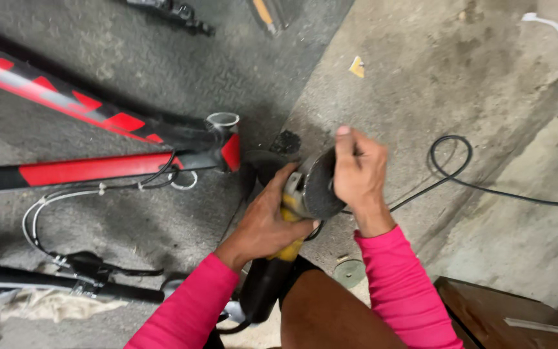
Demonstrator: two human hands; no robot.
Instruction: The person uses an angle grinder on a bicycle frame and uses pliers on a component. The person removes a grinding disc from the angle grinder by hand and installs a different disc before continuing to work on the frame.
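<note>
My left hand [263, 223] grips the yellow and black body of an angle grinder [290, 216] held over my knee. My right hand [358, 171] is wrapped around the grinder's dark round disc [321, 187], thumb pointing up. Both arms wear bright pink sleeves. The grinder's black handle [263, 291] runs down toward me, and its black cord [450, 171] loops across the concrete floor to the right. Just left of my hands lies a red and black bicycle frame [104, 145] with an open seat tube end [222, 120].
A dark rubber mat [163, 58] covers the floor on the left. Handlebars with cables [66, 271] and a rag [53, 304] lie at bottom left. A loose disc [349, 273] rests on the concrete by my knee. A brown box [505, 317] sits at bottom right.
</note>
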